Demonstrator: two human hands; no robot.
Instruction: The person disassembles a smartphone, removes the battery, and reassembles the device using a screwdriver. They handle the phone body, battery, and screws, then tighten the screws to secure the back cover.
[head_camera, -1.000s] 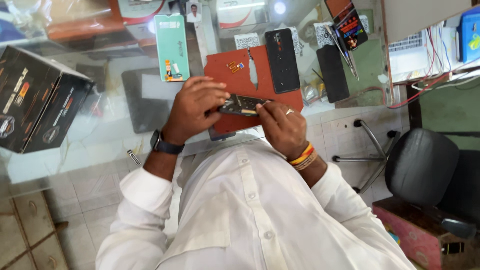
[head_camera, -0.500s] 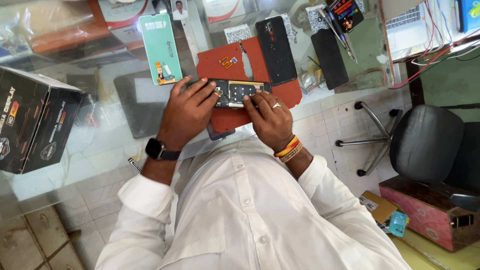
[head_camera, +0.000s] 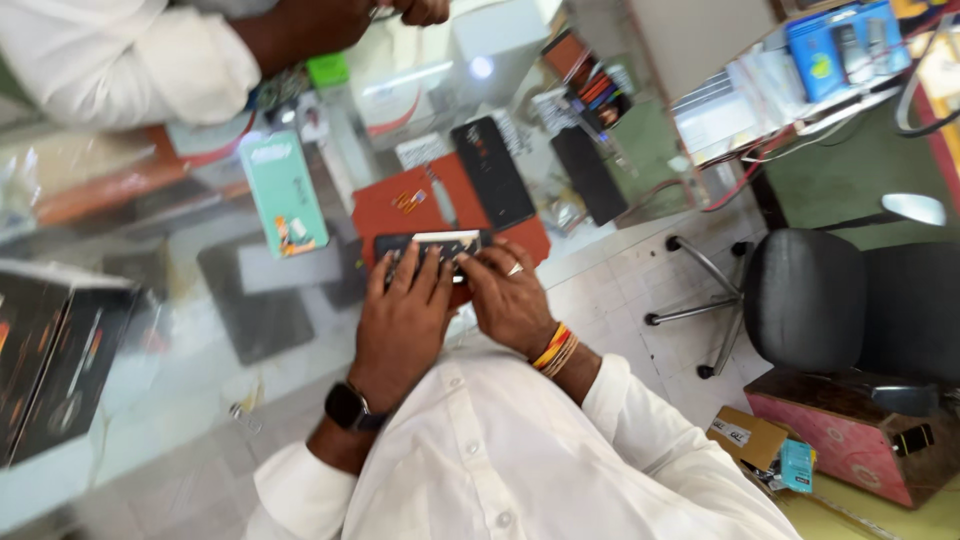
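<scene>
A phone repair shop — glass counter (head_camera: 200, 380) (boxed goods beneath), phone back covers (head_camera: 492, 170).

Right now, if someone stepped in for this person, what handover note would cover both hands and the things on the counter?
Left hand: fingers laid over the opened phone, pinning it on the red mat.
Right hand: gripping the phone's right end, fingertips on it.
A black back cover lies on the mat beside a slim tool; a green box sits to the left on the glass counter.
Done: phone is open.
Left: cover not refitted.
</scene>
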